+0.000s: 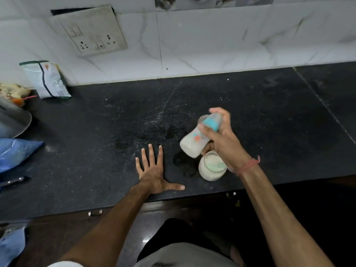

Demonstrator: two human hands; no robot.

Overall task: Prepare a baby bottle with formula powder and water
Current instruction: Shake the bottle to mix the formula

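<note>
Right hand (221, 139) grips the tilted, milky bottle (200, 137) (apparently mid-shake); left hand (154, 170) lies flat, fingers spread, on the desk (96, 141); next, likely a lump check.

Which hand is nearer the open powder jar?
Right. The right hand grips the baby bottle directly above and behind the powder jar, its wrist overlapping the jar's rim in view. The left hand lies flat on the counter, clearly apart to the jar's left.
</note>
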